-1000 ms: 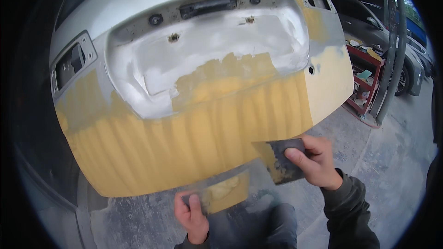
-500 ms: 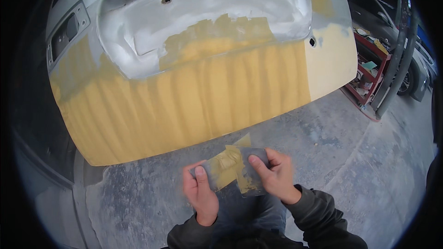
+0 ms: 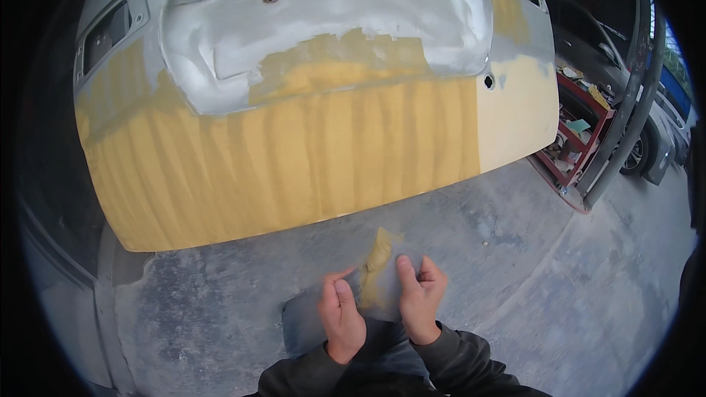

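Note:
Both my hands are in front of my lap, close together. With thumb and fingers my left hand [image 3: 343,321] grips a putty spreader seen nearly edge-on and blurred. My right hand [image 3: 423,300] pinches a second flat grey putty spreader [image 3: 390,290] between thumb and fingers. Yellow filler putty [image 3: 379,251] is gathered in a lump where the two blades meet, with a smear running down below it. Ahead stands a car tailgate panel [image 3: 294,169], its lower part coated in streaky yellow filler and its upper recess bare silver-grey.
A red tool cart [image 3: 581,132] with assorted items stands to the right, beside grey upright posts [image 3: 625,125]. Behind them is a parked car [image 3: 651,143]. Under the panel lies a dusty concrete floor [image 3: 485,265]. A pale cream patch [image 3: 518,110] covers the panel's right corner.
My hands have come closer together, and the blades have tilted from lying broad and flat to nearly edge-on. The putty is now bunched up between them. The view has shifted slightly.

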Tool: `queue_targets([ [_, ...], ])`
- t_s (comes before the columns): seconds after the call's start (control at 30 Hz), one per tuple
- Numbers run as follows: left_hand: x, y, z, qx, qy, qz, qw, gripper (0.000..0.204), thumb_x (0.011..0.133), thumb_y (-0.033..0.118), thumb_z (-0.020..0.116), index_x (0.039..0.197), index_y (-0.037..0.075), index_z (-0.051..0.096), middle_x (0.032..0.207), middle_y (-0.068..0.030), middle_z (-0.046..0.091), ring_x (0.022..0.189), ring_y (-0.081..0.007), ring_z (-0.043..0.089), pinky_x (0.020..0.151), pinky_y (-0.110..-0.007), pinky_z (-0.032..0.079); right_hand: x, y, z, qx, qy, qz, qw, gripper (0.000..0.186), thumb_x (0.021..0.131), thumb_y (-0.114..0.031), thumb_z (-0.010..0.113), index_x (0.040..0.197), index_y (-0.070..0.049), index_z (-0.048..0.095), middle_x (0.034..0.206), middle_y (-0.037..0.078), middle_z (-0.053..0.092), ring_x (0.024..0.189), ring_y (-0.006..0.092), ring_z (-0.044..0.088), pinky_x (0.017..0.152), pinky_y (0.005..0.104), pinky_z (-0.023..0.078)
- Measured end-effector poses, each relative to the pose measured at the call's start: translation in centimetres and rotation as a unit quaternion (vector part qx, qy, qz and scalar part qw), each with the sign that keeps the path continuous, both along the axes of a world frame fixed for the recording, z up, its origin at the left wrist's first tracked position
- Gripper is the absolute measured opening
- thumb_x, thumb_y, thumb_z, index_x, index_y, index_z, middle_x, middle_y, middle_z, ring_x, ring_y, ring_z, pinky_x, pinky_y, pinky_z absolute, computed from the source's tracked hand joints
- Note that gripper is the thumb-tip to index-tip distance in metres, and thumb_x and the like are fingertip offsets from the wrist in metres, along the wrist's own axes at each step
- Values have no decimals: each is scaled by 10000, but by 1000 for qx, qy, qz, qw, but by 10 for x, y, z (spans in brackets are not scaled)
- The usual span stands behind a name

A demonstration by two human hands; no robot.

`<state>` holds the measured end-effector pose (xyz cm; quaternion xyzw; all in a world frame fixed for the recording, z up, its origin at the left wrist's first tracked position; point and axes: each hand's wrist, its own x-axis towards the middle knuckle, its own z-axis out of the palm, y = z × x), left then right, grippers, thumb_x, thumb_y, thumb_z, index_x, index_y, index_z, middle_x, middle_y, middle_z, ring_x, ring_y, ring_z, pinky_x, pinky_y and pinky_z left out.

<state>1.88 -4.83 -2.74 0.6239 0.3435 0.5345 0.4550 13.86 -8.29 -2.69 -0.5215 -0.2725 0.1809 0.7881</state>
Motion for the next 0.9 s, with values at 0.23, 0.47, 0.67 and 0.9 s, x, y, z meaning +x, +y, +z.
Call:
queue_targets([
  [0.23,-13,7,-13,69,73,-16,995,265,1151,205,531,1156,2,701,800,-147,668,715,-154,615,677,-333,501,38,8,26,93,-82,-108,986,140,1070,-117,715,1042,20,722,918,8,729,848,55,612,726,228,492],
  [0.47,-31,32,3,32,50,-51,997,237,1134,194,583,1100,-6,705,885,-151,749,791,-175,697,741,-318,539,67,-15,44,-55,-191,351,915,276,1043,-81,709,1303,-31,788,1161,91,834,1004,111,745,899,283,582],
  [0.67,-52,35,-5,21,29,-4,999,241,1132,190,590,1074,-11,710,879,-125,756,796,-154,692,756,-305,542,69,-21,30,-147,-275,386,868,288,1051,-110,715,1326,-53,778,1177,92,834,1019,113,765,893,274,581],
  [0.9,-86,33,-14,-25,12,-33,999,271,1151,212,568,1068,-8,703,923,-89,750,852,-120,667,801,-291,536,85,-40,-4,-222,-200,368,881,237,1074,-135,702,1248,2,788,1063,94,827,985,141,761,883,301,585],
])
